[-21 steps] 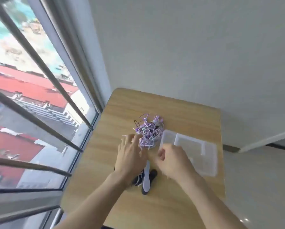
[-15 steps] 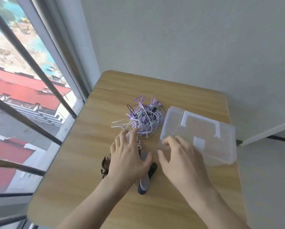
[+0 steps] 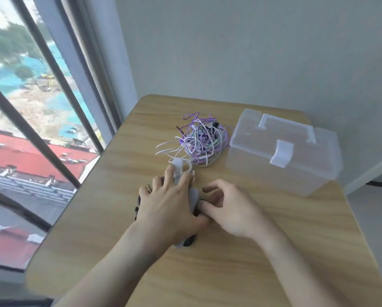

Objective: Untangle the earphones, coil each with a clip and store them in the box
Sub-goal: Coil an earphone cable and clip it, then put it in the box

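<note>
A tangle of purple and white earphones lies at the table's middle back. Right of it stands a clear plastic box with its lid down and latch closed. A small pile of black and grey clips lies in front of the tangle. My left hand rests flat on the pile with spread fingers, and one grey clip sticks out between two of them. My right hand is beside it with curled fingers. Its thumb touches the pile's right edge; whether it pinches a clip is hidden.
The wooden table stands in a corner, with a white wall behind and a barred window along its left edge. The table's right edge drops to the floor.
My right hand has left the box and moved left to the clip pile, curling its fingers. My left hand stays on the clips. The view has swung so the box sits farther right.
</note>
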### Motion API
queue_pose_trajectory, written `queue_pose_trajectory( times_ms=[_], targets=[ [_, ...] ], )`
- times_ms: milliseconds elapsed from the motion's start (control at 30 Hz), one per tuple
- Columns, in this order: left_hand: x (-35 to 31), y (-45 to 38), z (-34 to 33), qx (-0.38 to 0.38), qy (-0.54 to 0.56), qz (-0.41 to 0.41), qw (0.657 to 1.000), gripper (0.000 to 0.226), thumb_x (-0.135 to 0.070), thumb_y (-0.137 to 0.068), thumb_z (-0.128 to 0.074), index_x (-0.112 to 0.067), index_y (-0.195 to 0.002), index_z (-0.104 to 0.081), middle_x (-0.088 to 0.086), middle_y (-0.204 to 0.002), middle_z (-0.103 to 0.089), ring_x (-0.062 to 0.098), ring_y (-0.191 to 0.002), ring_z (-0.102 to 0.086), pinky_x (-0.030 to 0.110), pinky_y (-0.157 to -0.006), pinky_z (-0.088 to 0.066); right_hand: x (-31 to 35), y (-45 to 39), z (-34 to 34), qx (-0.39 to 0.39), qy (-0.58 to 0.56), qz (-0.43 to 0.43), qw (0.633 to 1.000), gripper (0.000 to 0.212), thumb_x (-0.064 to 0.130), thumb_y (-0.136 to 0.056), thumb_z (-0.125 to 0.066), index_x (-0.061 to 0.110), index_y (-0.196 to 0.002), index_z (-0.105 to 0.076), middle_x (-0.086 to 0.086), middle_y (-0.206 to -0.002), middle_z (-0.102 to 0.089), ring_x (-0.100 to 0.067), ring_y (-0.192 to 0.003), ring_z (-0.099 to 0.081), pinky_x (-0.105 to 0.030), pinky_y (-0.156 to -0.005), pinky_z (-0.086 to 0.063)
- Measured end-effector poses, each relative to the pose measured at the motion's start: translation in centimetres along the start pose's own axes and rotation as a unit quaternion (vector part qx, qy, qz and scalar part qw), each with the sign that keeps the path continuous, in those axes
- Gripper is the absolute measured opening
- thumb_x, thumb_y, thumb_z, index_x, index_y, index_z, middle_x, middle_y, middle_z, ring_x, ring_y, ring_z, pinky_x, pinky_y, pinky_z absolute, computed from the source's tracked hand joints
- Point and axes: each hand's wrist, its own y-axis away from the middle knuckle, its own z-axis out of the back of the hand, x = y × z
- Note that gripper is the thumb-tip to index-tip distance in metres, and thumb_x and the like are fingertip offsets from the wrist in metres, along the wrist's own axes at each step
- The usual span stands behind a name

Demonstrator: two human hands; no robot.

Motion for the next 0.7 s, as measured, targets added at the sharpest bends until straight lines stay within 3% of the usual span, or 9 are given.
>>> queue_pose_trajectory(
  times_ms=[67,133,233,300,400,500,567,700],
  targets=[
    [0.9,0.0,0.0,-0.008,0.025,0.013,1.0,0.077,-0.07,-0.069,-0.054,-0.042,-0.137,-0.033,-0.007,-0.153,-0.023,0.025,-0.135,-0.036,0.044,-0.106,-0.034,0.6,-0.1,-0.4,-0.034,-0.005,0.022,0.999,0.037,0.04,-0.084,-0.072,0.029,-0.117,-0.061,0.011,-0.096,-0.069,-0.008,-0.085,-0.068,-0.03,-0.082,-0.056],
    [1.8,-0.1,0.3,-0.032,0.045,0.03,0.998,0.069,-0.066,-0.07,-0.056,-0.041,-0.132,-0.038,-0.01,-0.149,-0.029,0.025,-0.135,-0.036,0.044,-0.106,-0.033,1.3,-0.5,-0.1,-0.123,0.029,0.061,0.99,0.035,0.029,-0.089,-0.069,0.023,-0.123,-0.06,0.006,-0.104,-0.065,-0.011,-0.087,-0.067,-0.024,-0.083,-0.05],
    [2.9,-0.4,0.6,-0.046,0.064,0.057,0.995,0.063,-0.06,-0.073,-0.06,-0.039,-0.13,-0.042,-0.009,-0.147,-0.034,0.027,-0.131,-0.039,0.044,-0.103,-0.033,2.5,-1.5,0.3,-0.232,0.074,0.131,0.961,0.043,0.011,-0.09,-0.063,0.016,-0.132,-0.055,-0.006,-0.116,-0.051,-0.025,-0.099,-0.061,-0.026,-0.091,-0.043],
    [3.5,-0.3,0.7,-0.059,0.077,0.074,0.993,0.061,-0.058,-0.075,-0.061,-0.037,-0.13,-0.044,-0.007,-0.145,-0.038,0.028,-0.128,-0.041,0.044,-0.101,-0.033,3.1,-2.3,0.0,-0.246,0.111,0.157,0.95,0.049,0.004,-0.089,-0.06,0.017,-0.135,-0.053,-0.01,-0.126,-0.04,-0.03,-0.113,-0.053,-0.021,-0.095,-0.036],
    [4.2,-0.3,0.8,-0.07,0.1,0.093,0.988,0.054,-0.056,-0.075,-0.061,-0.034,-0.123,-0.048,-0.008,-0.138,-0.043,0.028,-0.123,-0.043,0.044,-0.097,-0.032,4.2,-3.7,-0.6,-0.243,0.165,0.137,0.946,0.059,0.004,-0.089,-0.056,0.024,-0.143,-0.046,-0.013,-0.143,-0.029,-0.033,-0.129,-0.04,-0.031,-0.1,-0.04],
    [4.7,-0.5,1.0,-0.076,0.116,0.107,0.985,0.054,-0.052,-0.076,-0.062,-0.032,-0.124,-0.049,-0.006,-0.137,-0.045,0.028,-0.122,-0.043,0.044,-0.097,-0.031,4.8,-5.6,-0.7,-0.212,0.153,0.11,0.959,0.065,0.005,-0.09,-0.055,0.016,-0.151,-0.038,-0.012,-0.143,-0.036,-0.031,-0.139,-0.032,-0.038,-0.107,-0.041],
    [5.3,-0.6,1.3,-0.087,0.127,0.12,0.981,0.056,-0.049,-0.077,-0.063,-0.033,-0.128,-0.049,-0.005,-0.137,-0.046,0.029,-0.123,-0.042,0.044,-0.099,-0.03,4.7,-6.2,-0.7,-0.214,0.142,0.095,0.962,0.062,0.005,-0.09,-0.056,0.01,-0.15,-0.039,-0.011,-0.142,-0.043,-0.028,-0.139,-0.036,-0.035,-0.109,-0.038],
    [6.2,-0.8,1.5,-0.087,0.118,0.12,0.982,0.075,-0.049,-0.078,-0.064,-0.03,-0.145,-0.034,0.007,-0.145,-0.039,0.036,-0.141,-0.023,0.06,-0.112,-0.016,4.1,-4.9,-1.0,-0.303,0.128,0.143,0.933,0.039,0.003,-0.088,-0.06,0.007,-0.126,-0.066,-0.008,-0.12,-0.063,-0.029,-0.111,-0.059,-0.033,-0.094,-0.045]
  ],
)
